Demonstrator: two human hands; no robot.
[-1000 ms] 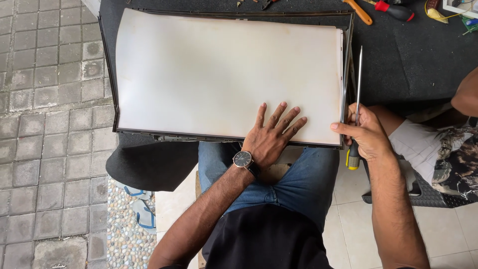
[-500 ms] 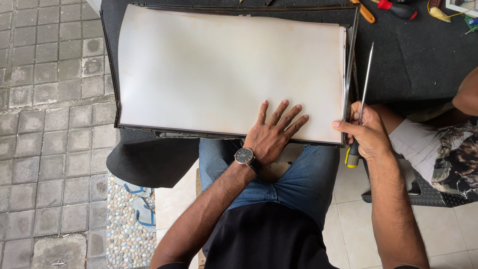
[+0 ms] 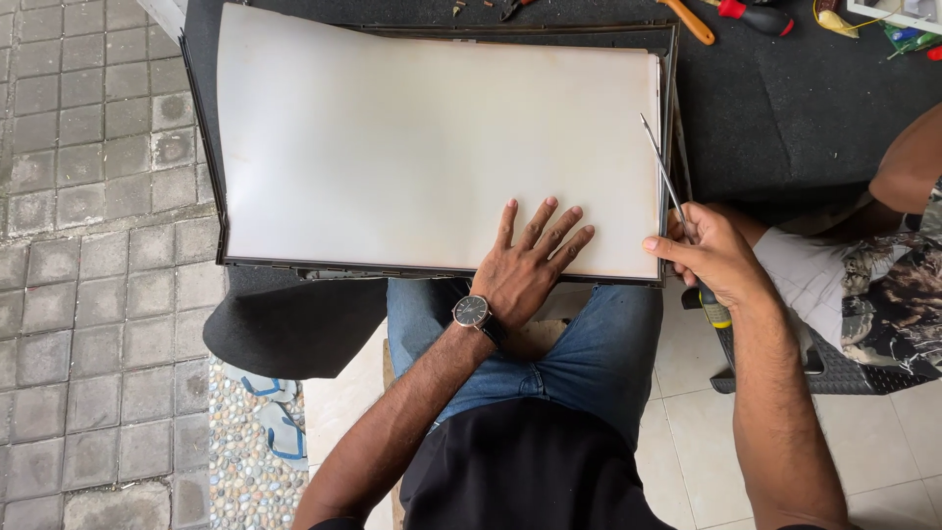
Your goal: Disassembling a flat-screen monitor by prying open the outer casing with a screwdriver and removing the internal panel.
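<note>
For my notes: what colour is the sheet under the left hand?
White sheet, head view.

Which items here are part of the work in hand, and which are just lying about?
In use:
- white sheet, under the flat left hand
- dark panel frame around it
- long screwdriver, in the right hand

Lying about:
- orange-handled tool
- red-handled tool
- sandals on the pebbled floor
</note>
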